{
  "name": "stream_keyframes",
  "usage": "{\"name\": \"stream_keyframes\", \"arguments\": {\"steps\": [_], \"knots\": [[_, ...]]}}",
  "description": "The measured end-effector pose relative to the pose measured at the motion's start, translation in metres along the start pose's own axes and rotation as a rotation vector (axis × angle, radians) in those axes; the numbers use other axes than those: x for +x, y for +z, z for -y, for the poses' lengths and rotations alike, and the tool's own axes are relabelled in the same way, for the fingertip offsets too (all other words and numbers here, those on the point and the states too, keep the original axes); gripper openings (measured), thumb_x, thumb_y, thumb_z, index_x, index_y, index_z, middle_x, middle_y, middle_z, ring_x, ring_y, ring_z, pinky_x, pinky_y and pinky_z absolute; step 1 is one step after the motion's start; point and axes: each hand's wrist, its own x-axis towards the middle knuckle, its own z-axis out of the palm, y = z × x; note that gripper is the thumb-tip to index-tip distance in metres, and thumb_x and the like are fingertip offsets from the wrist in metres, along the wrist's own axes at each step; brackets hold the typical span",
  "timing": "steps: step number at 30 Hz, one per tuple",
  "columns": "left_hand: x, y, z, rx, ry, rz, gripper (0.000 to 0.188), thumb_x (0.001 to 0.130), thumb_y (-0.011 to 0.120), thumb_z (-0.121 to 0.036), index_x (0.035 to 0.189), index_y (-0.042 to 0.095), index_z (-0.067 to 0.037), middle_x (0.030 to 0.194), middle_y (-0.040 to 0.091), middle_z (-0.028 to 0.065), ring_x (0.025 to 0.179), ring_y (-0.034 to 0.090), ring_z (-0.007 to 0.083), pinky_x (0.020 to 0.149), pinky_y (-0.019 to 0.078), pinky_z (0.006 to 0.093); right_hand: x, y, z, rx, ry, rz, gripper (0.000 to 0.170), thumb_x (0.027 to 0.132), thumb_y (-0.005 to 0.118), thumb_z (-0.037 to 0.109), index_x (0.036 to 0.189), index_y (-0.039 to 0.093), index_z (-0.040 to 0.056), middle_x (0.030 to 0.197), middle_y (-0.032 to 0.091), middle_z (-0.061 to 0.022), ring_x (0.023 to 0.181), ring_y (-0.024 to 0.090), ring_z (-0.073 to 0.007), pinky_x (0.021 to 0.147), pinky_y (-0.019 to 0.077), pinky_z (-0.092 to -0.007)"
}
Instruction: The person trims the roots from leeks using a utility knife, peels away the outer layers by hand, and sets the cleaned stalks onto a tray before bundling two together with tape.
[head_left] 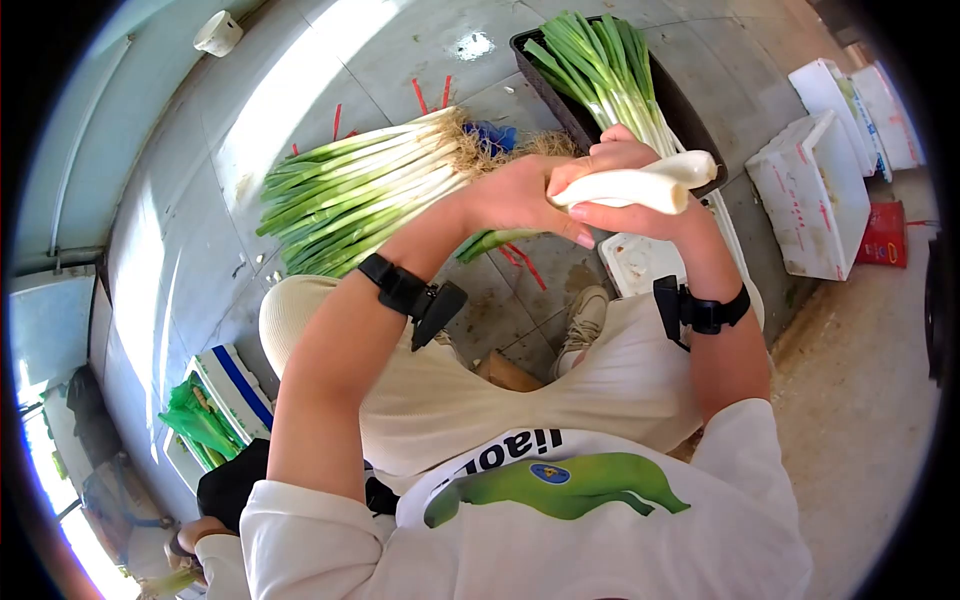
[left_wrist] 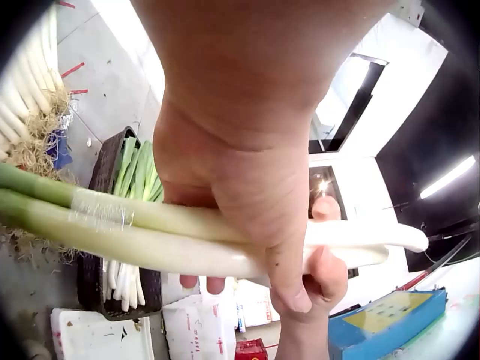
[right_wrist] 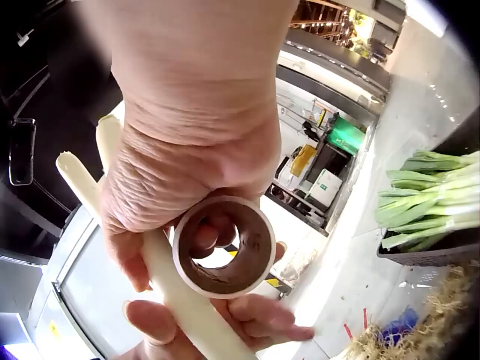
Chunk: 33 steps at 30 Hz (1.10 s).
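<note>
Two long green onions (left_wrist: pixel 172 251) lie side by side across both hands, their white ends (head_left: pixel 640 188) toward the wearer. My left hand (head_left: pixel 520 192) grips the pale stalks, thumb along them. Clear tape (left_wrist: pixel 101 210) wraps the pair further along, toward the green part. Nearer the white ends, my right hand (head_left: pixel 650 222) curls around the stalks. Close under its palm in the right wrist view is a round tape roll (right_wrist: pixel 184 259) with a brown core, fingertips showing through its hole. In the head view this roll is hidden.
Many loose green onions (head_left: pixel 370 190) lie on the tiled floor with red strips. Ahead, a dark crate (head_left: pixel 690 100) holds more green onions. White foam boxes (head_left: pixel 805 195) and a red box (head_left: pixel 882 235) stand at the right; a white box (head_left: pixel 640 265) sits below the hands.
</note>
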Motion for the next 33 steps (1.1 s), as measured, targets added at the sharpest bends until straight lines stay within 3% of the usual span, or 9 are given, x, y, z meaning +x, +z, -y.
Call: {"name": "stream_keyframes", "arguments": {"steps": [3,5,7,8,13,15,23,25,33], "knots": [[-0.001,0.007,-0.009,0.105,-0.083,-0.162,0.081,0.070,0.091,-0.024,0.139,0.052,-0.008,0.123,0.064,0.0060,0.114,0.059,0.0180,0.102,0.0452,0.0349,-0.006,0.005,0.004,0.007,0.143,-0.118,0.027,0.079,0.078,0.016,0.104,0.071,0.0069,0.094,0.067,-0.0031,0.085,0.060,-0.0181,0.087,0.0455,-0.0342],[0.009,0.001,0.012,0.106,0.040,-0.190,0.082,0.070,0.091,-0.031,0.136,0.051,-0.004,0.113,0.067,0.0063,0.106,0.063,0.0177,0.098,0.0485,0.0348,-0.001,-0.002,-0.003,0.219,0.241,-0.009,0.032,0.082,0.078,0.017,0.110,0.070,0.0032,0.117,0.068,-0.0097,0.105,0.065,-0.0235,0.093,0.0491,-0.0351],[0.014,0.000,0.021,0.037,0.033,-0.265,0.071,0.066,0.088,-0.053,0.115,0.066,-0.008,0.098,0.072,0.0094,0.090,0.068,0.0227,0.084,0.0515,0.0361,0.000,-0.004,-0.001,0.214,0.116,-0.245,0.037,0.079,0.079,0.023,0.110,0.071,0.0059,0.093,0.072,-0.0098,0.080,0.068,-0.0245,0.073,0.0519,-0.0338],[0.016,0.000,0.026,0.036,0.035,-0.263,0.071,0.066,0.088,-0.053,0.115,0.066,-0.008,0.098,0.072,0.0094,0.090,0.068,0.0227,0.084,0.0515,0.0361,-0.003,-0.010,-0.003,0.268,0.234,-0.160,0.038,0.081,0.079,0.014,0.117,0.069,0.0039,0.112,0.070,-0.0080,0.104,0.065,-0.0187,0.094,0.0490,-0.0351],[0.010,0.005,0.005,0.275,-0.166,-0.369,0.068,0.066,0.084,-0.060,0.108,0.071,-0.007,0.094,0.073,0.0118,0.088,0.068,0.0261,0.081,0.0516,0.0368,0.001,-0.006,0.001,0.281,0.185,-0.213,0.045,0.083,0.077,0.007,0.126,0.065,0.0034,0.108,0.072,-0.0054,0.099,0.065,-0.0129,0.091,0.0498,-0.0306],[0.010,0.002,0.000,0.288,-0.224,-0.338,0.067,0.066,0.084,-0.060,0.107,0.072,-0.008,0.093,0.073,0.0115,0.087,0.069,0.0258,0.080,0.0518,0.0371,0.000,-0.004,0.002,0.399,0.349,-0.174,0.044,0.083,0.077,0.008,0.125,0.065,0.0031,0.106,0.072,-0.0055,0.097,0.065,-0.0116,0.088,0.0510,-0.0296],[0.017,0.010,0.002,0.453,-0.274,-0.408,0.047,0.076,0.076,-0.048,0.100,0.073,-0.008,0.093,0.072,0.0167,0.088,0.070,0.0332,0.079,0.0543,0.0424,0.001,0.008,-0.006,0.268,0.230,-0.243,0.035,0.087,0.076,0.019,0.118,0.069,0.0034,0.103,0.073,-0.0073,0.093,0.066,-0.0112,0.082,0.0523,-0.0271],[0.019,0.014,0.003,0.612,-0.310,-0.447,0.031,0.080,0.070,-0.033,0.095,0.071,-0.005,0.085,0.071,0.0170,0.081,0.068,0.0330,0.075,0.0536,0.0403,0.000,0.012,-0.007,0.219,0.225,-0.268,0.033,0.087,0.076,0.021,0.114,0.071,0.0032,0.103,0.073,-0.0073,0.092,0.066,-0.0114,0.081,0.0525,-0.0269],[0.017,0.014,0.006,0.562,-0.334,-0.534,0.035,0.077,0.071,-0.034,0.097,0.070,-0.005,0.090,0.072,0.0189,0.084,0.069,0.0375,0.078,0.0553,0.0450,0.003,0.028,-0.002,0.324,0.435,-0.454,0.023,0.086,0.076,0.023,0.097,0.074,0.0026,0.082,0.071,-0.0033,0.074,0.063,-0.0090,0.066,0.0494,-0.0249]]}}
